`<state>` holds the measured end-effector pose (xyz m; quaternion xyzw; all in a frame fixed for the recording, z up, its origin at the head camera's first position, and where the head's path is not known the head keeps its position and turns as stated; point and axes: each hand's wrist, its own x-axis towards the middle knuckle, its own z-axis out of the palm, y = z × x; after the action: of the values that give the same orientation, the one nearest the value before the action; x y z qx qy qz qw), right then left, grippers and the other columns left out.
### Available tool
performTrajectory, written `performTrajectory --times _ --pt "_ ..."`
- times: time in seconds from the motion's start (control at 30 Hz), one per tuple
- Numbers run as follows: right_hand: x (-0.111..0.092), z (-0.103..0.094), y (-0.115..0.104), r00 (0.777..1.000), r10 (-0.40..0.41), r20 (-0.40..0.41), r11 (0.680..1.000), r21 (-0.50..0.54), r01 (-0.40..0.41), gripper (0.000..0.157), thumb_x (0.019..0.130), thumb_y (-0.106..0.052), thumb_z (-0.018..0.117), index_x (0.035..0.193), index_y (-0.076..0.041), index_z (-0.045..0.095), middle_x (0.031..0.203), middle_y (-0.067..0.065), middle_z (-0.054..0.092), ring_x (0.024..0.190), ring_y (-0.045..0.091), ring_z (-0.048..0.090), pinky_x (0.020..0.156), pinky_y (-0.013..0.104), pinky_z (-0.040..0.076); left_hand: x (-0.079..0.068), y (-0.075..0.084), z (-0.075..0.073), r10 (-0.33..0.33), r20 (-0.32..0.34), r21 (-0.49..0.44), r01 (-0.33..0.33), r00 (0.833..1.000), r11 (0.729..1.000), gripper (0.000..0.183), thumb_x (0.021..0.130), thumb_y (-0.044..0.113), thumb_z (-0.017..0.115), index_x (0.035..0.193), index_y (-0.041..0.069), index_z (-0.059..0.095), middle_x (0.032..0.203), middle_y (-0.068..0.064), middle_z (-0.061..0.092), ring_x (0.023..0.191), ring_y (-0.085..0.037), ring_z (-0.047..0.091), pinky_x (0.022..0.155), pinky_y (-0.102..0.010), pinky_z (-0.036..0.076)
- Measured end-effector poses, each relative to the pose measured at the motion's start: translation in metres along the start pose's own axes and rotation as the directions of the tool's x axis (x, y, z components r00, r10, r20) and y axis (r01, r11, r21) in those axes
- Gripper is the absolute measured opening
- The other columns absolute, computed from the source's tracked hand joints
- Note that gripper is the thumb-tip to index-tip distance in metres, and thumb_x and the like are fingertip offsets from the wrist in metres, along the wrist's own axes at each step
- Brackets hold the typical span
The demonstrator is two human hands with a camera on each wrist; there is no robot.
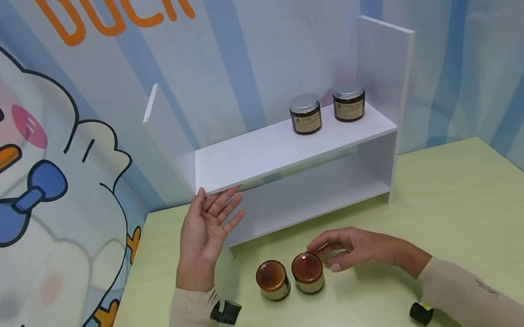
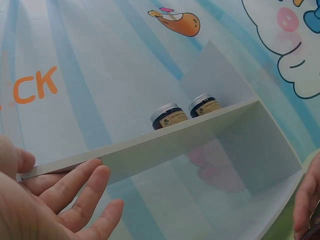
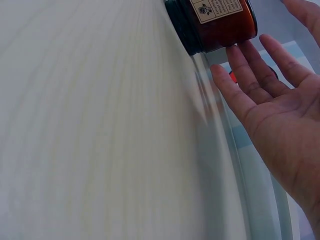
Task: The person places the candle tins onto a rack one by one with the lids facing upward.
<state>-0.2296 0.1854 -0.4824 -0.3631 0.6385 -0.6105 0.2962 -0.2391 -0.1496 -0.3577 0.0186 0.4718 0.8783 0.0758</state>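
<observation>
My left hand (image 1: pixel 206 227) holds the left front corner of a white two-tier shelf (image 1: pixel 242 160), its thumb on top of the upper board and its index finger beneath. The other fingers of that hand are spread. Two amber glass jars stand lid-down on the table in front of the shelf, a left jar (image 1: pixel 273 280) and a right jar (image 1: pixel 308 273). My right hand (image 1: pixel 357 247) is beside the right jar. In the right wrist view its fingertips (image 3: pixel 232 50) reach the labelled jar (image 3: pixel 220 22), with the thumb away from the glass.
Two jars with silver lids, one left (image 1: pixel 306 114) and one right (image 1: pixel 349 102), stand upright on the upper board's right half. Tall side panels (image 1: pixel 386 67) rise at both ends. The shelf stands on a pale green table (image 1: pixel 456 204) before a printed duck curtain (image 1: pixel 269 30).
</observation>
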Motion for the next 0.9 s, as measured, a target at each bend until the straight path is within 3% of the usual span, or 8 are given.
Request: performTrajectory --times 0.17,0.53,0.73,0.9 --pt "0.000 -0.001 0.002 1.000 0.009 -0.006 1.000 -0.003 -0.010 0.049 0.101 -0.003 0.061 0.148 -0.004 0.048 0.150 0.018 0.051 0.140 0.036 0.047 0.105 0.034 0.049 0.001 0.000 0.000 0.000 -0.001 -0.004 0.000 1.000 1.000 0.054 0.111 0.043 0.039 0.143 0.002 0.049 0.130 -0.013 0.069 0.117 -0.024 0.068 0.106 -0.048 0.049" --pt "0.002 0.001 0.008 1.000 0.009 -0.006 1.000 0.019 -0.009 0.050 0.101 0.000 0.059 0.149 -0.005 0.046 0.153 0.016 0.048 0.144 0.034 0.043 0.111 0.043 0.045 0.001 0.000 0.000 0.003 -0.002 -0.012 -0.003 1.000 1.000 0.051 0.111 0.043 0.040 0.140 0.002 0.050 0.130 -0.013 0.069 0.118 -0.024 0.068 0.108 -0.049 0.048" --pt "0.004 0.002 0.011 0.999 -0.047 0.005 0.998 0.053 0.047 0.051 0.102 0.001 0.057 0.150 0.000 0.043 0.153 0.020 0.046 0.144 0.039 0.041 0.112 0.038 0.043 0.000 -0.001 0.000 0.003 -0.001 -0.012 -0.003 1.000 1.000 0.051 0.111 0.043 0.040 0.140 0.003 0.050 0.127 -0.012 0.071 0.118 -0.024 0.068 0.108 -0.049 0.047" --pt "0.007 0.003 0.013 0.993 -0.116 0.031 0.983 0.149 0.110 0.053 0.102 0.000 0.056 0.151 0.008 0.037 0.154 0.027 0.041 0.144 0.040 0.040 0.113 0.038 0.043 0.001 -0.001 0.000 0.005 -0.002 -0.010 -0.005 1.000 1.000 0.052 0.111 0.043 0.040 0.141 0.002 0.049 0.131 -0.014 0.068 0.117 -0.024 0.068 0.107 -0.049 0.048"
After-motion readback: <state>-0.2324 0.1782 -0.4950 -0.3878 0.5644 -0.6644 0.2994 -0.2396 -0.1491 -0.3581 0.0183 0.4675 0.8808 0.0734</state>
